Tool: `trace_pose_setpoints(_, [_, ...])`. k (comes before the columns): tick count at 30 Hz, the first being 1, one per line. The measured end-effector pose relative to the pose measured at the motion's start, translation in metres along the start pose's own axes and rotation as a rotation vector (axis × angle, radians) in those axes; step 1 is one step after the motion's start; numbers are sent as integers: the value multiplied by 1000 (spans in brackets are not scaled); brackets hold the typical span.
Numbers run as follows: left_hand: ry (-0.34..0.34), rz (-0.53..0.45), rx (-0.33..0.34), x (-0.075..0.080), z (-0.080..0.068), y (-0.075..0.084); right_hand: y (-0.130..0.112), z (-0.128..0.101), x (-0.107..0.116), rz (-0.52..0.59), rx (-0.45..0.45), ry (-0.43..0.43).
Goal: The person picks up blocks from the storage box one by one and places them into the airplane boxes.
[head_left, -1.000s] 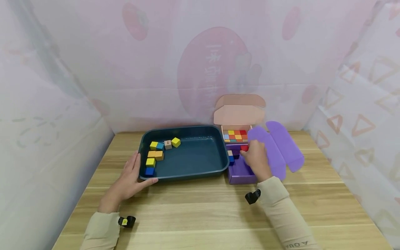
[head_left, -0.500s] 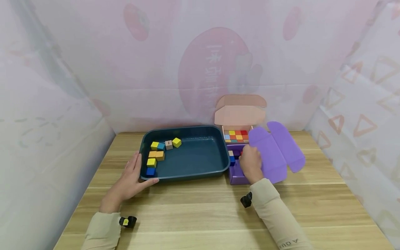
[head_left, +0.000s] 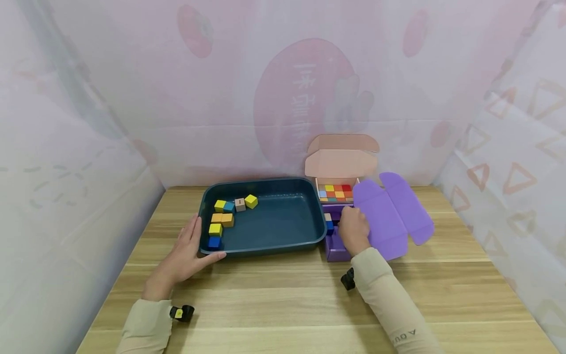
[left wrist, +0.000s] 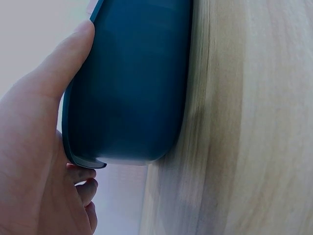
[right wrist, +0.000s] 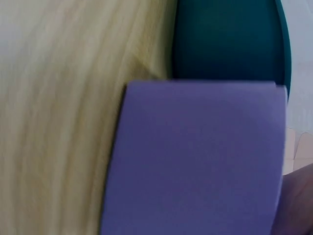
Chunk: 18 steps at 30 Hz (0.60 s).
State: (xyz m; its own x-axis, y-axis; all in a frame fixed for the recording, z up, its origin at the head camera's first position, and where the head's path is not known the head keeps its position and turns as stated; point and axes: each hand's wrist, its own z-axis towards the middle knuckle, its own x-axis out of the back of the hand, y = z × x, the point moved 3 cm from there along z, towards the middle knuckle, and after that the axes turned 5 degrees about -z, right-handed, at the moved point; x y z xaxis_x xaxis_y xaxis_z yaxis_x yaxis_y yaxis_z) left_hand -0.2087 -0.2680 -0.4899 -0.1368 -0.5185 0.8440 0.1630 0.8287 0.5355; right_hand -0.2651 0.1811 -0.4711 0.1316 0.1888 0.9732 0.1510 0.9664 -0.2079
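Observation:
My left hand (head_left: 179,260) rests on the left front corner of a dark teal tray (head_left: 278,221). Its thumb lies along the rim, and the fingers extend along the left side, as the left wrist view (left wrist: 39,112) also has it. My right hand (head_left: 355,231) reaches down into an open purple box (head_left: 338,254) right of the tray; its fingertips, and anything between them, are hidden. Beside that hand in the box are a blue block (head_left: 329,227) and a pale-topped block (head_left: 327,217). The purple box wall (right wrist: 195,156) fills much of the right wrist view.
Along the tray's left part sit several cubes, among them a yellow cube (head_left: 251,201), a wooden cube (head_left: 240,205) and a dark blue cube (head_left: 214,242). Behind the purple box stands an open pink box (head_left: 340,162) with coloured blocks. The purple lid (head_left: 384,221) spreads rightward.
My right hand has moved slightly left and down into the purple box. A red block, visible at its fingertips a second ago, is now out of sight. The left hand stays on the tray.

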Motion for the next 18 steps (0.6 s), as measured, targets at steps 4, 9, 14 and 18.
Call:
trace_pose_setpoints(4, [0,4,2,1,-1,0,0,3,2,-19,-7,-22])
trace_pose_setpoints(9, [0,4,-1,1,-1,0,-1,4,2,-43,-18,-60])
trace_pose_setpoints(14, [2,2,-7,1,-3,0,1,6,1,-18,5,-36])
trace_pose_setpoints(18, [3,-2,-14,0,-3,2,7,8,0,21,41,-9])
